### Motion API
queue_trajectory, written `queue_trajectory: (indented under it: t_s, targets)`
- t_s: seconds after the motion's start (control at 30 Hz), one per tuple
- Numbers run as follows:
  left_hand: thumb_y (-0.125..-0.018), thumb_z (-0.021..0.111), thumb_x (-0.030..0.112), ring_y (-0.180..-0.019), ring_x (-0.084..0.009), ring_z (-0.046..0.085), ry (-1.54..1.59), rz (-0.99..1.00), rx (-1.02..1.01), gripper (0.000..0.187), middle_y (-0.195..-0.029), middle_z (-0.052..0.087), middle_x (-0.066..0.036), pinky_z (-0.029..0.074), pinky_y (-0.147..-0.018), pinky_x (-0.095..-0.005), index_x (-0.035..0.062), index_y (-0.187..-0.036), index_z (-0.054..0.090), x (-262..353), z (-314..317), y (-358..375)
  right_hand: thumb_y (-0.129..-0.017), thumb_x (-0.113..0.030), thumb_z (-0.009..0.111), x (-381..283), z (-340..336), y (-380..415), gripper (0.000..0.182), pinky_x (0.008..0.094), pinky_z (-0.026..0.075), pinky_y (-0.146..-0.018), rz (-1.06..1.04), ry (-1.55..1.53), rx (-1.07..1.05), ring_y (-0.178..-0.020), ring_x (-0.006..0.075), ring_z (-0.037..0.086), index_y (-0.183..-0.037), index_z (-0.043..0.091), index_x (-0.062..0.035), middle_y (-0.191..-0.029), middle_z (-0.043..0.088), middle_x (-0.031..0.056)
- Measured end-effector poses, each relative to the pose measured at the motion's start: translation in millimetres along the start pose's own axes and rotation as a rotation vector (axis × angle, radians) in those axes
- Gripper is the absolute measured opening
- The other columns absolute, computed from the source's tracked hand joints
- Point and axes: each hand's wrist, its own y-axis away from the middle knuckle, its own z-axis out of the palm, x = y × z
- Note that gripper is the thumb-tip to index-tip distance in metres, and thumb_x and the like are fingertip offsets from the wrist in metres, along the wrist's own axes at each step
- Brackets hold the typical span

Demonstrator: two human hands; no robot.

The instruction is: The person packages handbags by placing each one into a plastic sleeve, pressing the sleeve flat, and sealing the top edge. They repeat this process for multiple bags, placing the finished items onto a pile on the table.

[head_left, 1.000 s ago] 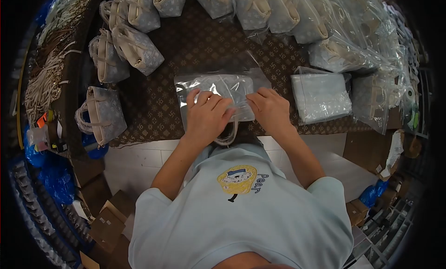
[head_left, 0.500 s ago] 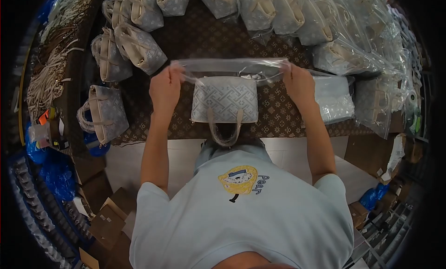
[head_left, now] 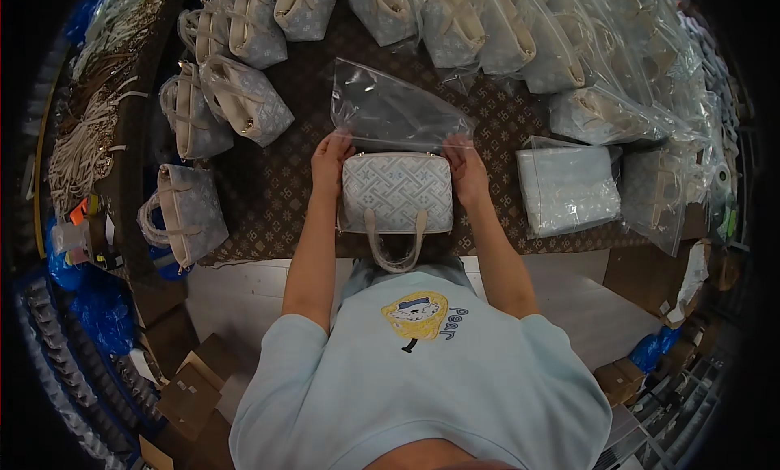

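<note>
a clear plastic bag (head_left: pixel 390 108) has just been brought down and spread out past the far edge of a pale handbag (head_left: pixel 396 190). a second ago, the handbag was covered by the plastic. half a second ago, the plastic was pulled tight between two hands held wide apart. now the hands have been brought closer together, one on each side.

the near left corner of the plastic is pinched by the left hand (head_left: pixel 330 161), with its thumb and fingers together. the near right corner is pinched by the right hand (head_left: pixel 469 171) in the same way. it cannot be told if the mouth of the plastic has been pulled open.

the handbag is laid flat on the brown cloth (head_left: pixel 280 210), between the wrists, with its handles (head_left: pixel 375 246) turned toward the person's shirt (head_left: pixel 422 372). its patterned side is left bare, so it is judged to be out of the plastic for now, with its far edge just beside the near edge.

a plastic-wrapped stack (head_left: pixel 569 190) is seen to the right, and a bare bag (head_left: pixel 191 214) is seen to the left.
</note>
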Motion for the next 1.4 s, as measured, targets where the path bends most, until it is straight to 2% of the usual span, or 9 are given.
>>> queue_trajectory:
  t_s: [0.33, 0.5, 0.6, 0.93, 1.0, 1.17, 1.23, 1.3, 1.4]
  targets:
    - [-0.095, 0.047, 0.032, -0.092, -0.0155, 0.06, -0.229, -0.142, -0.01, 0.036, -0.096, 0.064, -0.007, 0.047, -0.077, -0.0296, 0.0005, -0.106, 0.059, -10, -20, 65, -0.094, -0.033, 0.045, -5, 2, 52, 0.04, 0.0269, 0.046, -0.076, 0.098, 0.56, 0.148, -0.084, 0.0158, 0.059, -0.104, 0.059, 0.0022, -0.094, 0.063, 0.0064]
    - [-0.091, 0.05, 0.022, -0.067, -0.0258, 0.063, -1.34, 0.546, 0.165, 0.023, -0.074, 0.064, -0.014, 0.048, -0.062, -0.0353, 0.004, -0.098, 0.061, -12, -25, 105, -0.096, -0.029, 0.039, 0, -13, 73, 0.04, 0.0309, 0.046, -0.082, -0.381, 1.094, 0.106, -0.09, 0.0224, 0.06, -0.109, 0.057, 0.0041, -0.101, 0.063, 0.014]
    - [-0.085, 0.056, 0.012, -0.064, -0.0308, 0.061, -1.22, 0.873, 0.097, 0.013, -0.076, 0.063, -0.015, 0.048, -0.056, -0.0358, 0.0065, -0.096, 0.061, -8, -24, 104, -0.097, -0.023, 0.037, 4, -21, 84, 0.037, 0.0321, 0.044, -0.087, -0.616, 1.347, 0.022, -0.098, 0.028, 0.06, -0.113, 0.056, 0.0034, -0.107, 0.061, 0.0189]
    - [-0.085, 0.054, 0.006, -0.074, -0.0339, 0.063, -1.175, 0.623, 0.02, 0.022, -0.086, 0.063, -0.019, 0.05, -0.063, -0.0368, 0.0048, -0.107, 0.058, -10, -33, 125, -0.094, -0.015, 0.042, -5, -44, 101, 0.03, 0.0329, 0.047, -0.083, -0.665, 1.444, 0.02, -0.097, 0.0315, 0.061, -0.116, 0.055, 0.0003, -0.104, 0.063, 0.0187]
    - [-0.087, 0.051, 0.007, -0.08, -0.0353, 0.062, -1.138, 0.536, 0.009, 0.025, -0.09, 0.063, -0.021, 0.05, -0.067, -0.0356, 0.0037, -0.111, 0.057, -9, -30, 124, -0.093, -0.013, 0.042, -4, -43, 93, 0.029, 0.0333, 0.047, -0.082, -0.437, 1.431, 0.037, -0.097, 0.034, 0.06, -0.115, 0.056, 0.001, -0.104, 0.062, 0.0201]
    - [-0.091, 0.046, 0.008, -0.089, -0.0235, 0.061, -0.873, 0.389, 0.075, 0.029, -0.1, 0.064, -0.016, 0.046, -0.078, -0.0294, -0.0002, -0.118, 0.054, -42, -56, 132, -0.094, -0.019, 0.044, 0, -52, 113, 0.028, 0.0308, 0.047, -0.067, -0.464, 1.218, 0.015, -0.076, 0.0187, 0.062, -0.107, 0.059, 0.0018, -0.085, 0.065, 0.0145]
    - [-0.094, 0.043, 0.01, -0.099, -0.0178, 0.058, -0.734, 0.232, 0.104, 0.03, -0.106, 0.063, -0.012, 0.043, -0.086, -0.0271, -0.0031, -0.118, 0.054, -22, -48, 122, -0.095, -0.025, 0.047, -37, -3, 111, 0.032, 0.0238, 0.043, -0.068, -0.001, 1.274, 0.146, -0.072, 0.006, 0.048, -0.097, 0.06, 0.0036, -0.074, 0.06, 0.0032]
    - [-0.087, 0.044, 0.01, -0.067, -0.0189, 0.063, -0.992, 0.214, -0.183, 0.035, -0.08, 0.066, -0.016, 0.048, -0.064, -0.0278, -0.0017, -0.118, 0.054, 36, -32, 116, -0.094, -0.027, 0.048, -75, 12, 95, 0.033, 0.0235, 0.042, -0.054, 0.005, 1.266, 0.008, -0.057, 0.007, 0.049, -0.091, 0.062, 0.0029, -0.065, 0.059, 0.0036]
    - [-0.085, 0.042, 0.012, -0.054, -0.0122, 0.057, -1.107, -0.046, -0.171, 0.037, -0.067, 0.063, -0.012, 0.045, -0.054, -0.026, -0.0011, -0.117, 0.056, 149, 33, 166, -0.09, -0.026, 0.054, -136, 69, 100, 0.03, 0.0277, 0.038, -0.045, -0.177, 1.472, -0.112, -0.044, 0.0099, 0.046, -0.082, 0.064, 0.0014, -0.053, 0.056, 0.0054]
